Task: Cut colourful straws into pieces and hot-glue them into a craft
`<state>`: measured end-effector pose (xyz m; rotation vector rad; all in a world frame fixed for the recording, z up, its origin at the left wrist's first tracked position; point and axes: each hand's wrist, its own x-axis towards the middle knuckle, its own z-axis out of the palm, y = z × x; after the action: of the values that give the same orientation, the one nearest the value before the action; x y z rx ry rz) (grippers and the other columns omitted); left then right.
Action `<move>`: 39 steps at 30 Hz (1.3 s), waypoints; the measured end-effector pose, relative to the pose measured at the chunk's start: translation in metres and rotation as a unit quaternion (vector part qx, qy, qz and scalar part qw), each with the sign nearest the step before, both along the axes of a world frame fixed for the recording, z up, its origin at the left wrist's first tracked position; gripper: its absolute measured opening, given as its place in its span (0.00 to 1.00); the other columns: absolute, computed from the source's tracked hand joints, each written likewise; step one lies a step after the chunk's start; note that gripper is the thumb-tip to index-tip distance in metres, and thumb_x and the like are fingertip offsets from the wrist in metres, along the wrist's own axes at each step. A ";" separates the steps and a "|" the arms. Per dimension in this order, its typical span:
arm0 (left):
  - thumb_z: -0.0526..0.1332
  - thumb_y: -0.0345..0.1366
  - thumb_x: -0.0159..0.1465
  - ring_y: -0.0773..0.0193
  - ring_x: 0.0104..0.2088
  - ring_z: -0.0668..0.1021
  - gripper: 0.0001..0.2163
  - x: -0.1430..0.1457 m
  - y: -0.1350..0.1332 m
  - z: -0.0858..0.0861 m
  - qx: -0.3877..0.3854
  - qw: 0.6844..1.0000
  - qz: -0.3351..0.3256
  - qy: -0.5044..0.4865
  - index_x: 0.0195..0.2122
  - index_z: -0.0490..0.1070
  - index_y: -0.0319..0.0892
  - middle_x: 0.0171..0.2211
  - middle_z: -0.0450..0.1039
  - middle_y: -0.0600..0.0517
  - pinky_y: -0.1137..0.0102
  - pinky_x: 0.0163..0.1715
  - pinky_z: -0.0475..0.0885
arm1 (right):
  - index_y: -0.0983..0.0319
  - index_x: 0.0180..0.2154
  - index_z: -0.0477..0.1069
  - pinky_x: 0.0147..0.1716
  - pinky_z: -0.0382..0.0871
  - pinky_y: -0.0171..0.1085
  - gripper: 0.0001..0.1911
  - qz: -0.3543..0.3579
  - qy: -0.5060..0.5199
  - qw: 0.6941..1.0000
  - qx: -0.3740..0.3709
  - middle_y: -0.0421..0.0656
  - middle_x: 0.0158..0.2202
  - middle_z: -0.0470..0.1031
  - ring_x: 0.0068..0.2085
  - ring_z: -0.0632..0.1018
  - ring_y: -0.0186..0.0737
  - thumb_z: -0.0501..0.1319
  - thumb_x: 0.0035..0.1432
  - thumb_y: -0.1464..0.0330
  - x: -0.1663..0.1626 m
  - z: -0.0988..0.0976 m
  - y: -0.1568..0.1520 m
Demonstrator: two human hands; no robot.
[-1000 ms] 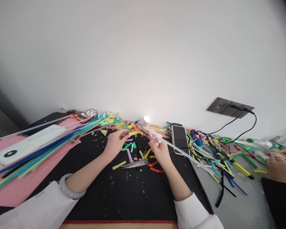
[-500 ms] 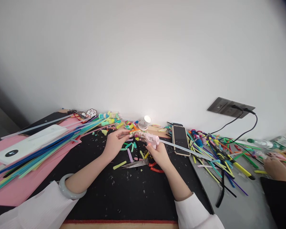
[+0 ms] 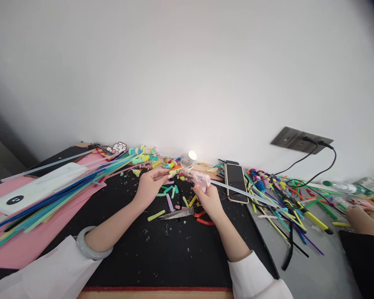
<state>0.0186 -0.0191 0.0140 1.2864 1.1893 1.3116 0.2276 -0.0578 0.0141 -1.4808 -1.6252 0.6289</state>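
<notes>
Near the far edge of the mat (image 3: 174,253), a glue gun (image 3: 202,179) is gripped by the right hand (image 3: 211,201), a yellow piece (image 3: 173,172) by the left hand (image 3: 148,185); gluing seems underway, steady aim needed.

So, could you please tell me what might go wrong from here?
The glue gun in the right hand points toward the left hand, which pinches a small piece; if the tip is hot, it could burn that hand.

The long stick behind the gun crosses the phone in this view, so a sudden turn might knock it.

The scissors lie uncovered near the right hand; lowering it carelessly might mean a cut.
</notes>
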 end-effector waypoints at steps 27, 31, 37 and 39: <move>0.67 0.42 0.55 0.48 0.42 0.83 0.15 -0.005 -0.001 0.006 -0.037 0.998 0.038 0.029 0.41 0.78 0.41 0.43 0.82 0.44 0.72 0.16 0.75 | 0.61 0.36 0.75 0.29 0.60 0.35 0.16 -0.136 -0.146 0.980 0.005 0.44 0.28 0.75 0.30 0.73 0.42 0.54 0.59 0.58 0.003 0.005 0.000; 0.65 0.42 0.57 0.49 0.40 0.83 0.16 -0.010 0.002 0.002 -0.011 0.997 0.070 0.023 0.44 0.76 0.41 0.42 0.81 0.44 0.75 0.11 0.71 | 0.59 0.46 0.74 0.32 0.61 0.35 0.15 -0.134 -0.250 0.958 -0.050 0.46 0.37 0.78 0.36 0.76 0.43 0.55 0.58 0.67 0.002 0.011 -0.003; 0.65 0.42 0.56 0.49 0.40 0.82 0.17 -0.011 0.003 0.001 0.001 0.996 0.091 0.012 0.44 0.75 0.38 0.43 0.80 0.42 0.73 0.10 0.73 | 0.61 0.50 0.73 0.44 0.63 0.44 0.23 -0.112 -0.356 0.926 -0.057 0.51 0.47 0.74 0.50 0.70 0.54 0.58 0.51 0.72 -0.001 0.008 -0.004; 0.64 0.42 0.57 0.49 0.40 0.82 0.17 -0.011 0.004 0.002 0.001 0.996 0.089 0.015 0.44 0.75 0.38 0.43 0.79 0.42 0.73 0.10 0.73 | 0.61 0.50 0.73 0.45 0.64 0.47 0.23 -0.112 -0.347 0.929 -0.053 0.51 0.48 0.72 0.50 0.69 0.55 0.58 0.51 0.71 -0.003 0.007 -0.004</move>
<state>0.0075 -0.0153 0.0157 1.2285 1.3496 1.4253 0.2246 -0.0622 0.0213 -2.0862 -1.9058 0.0459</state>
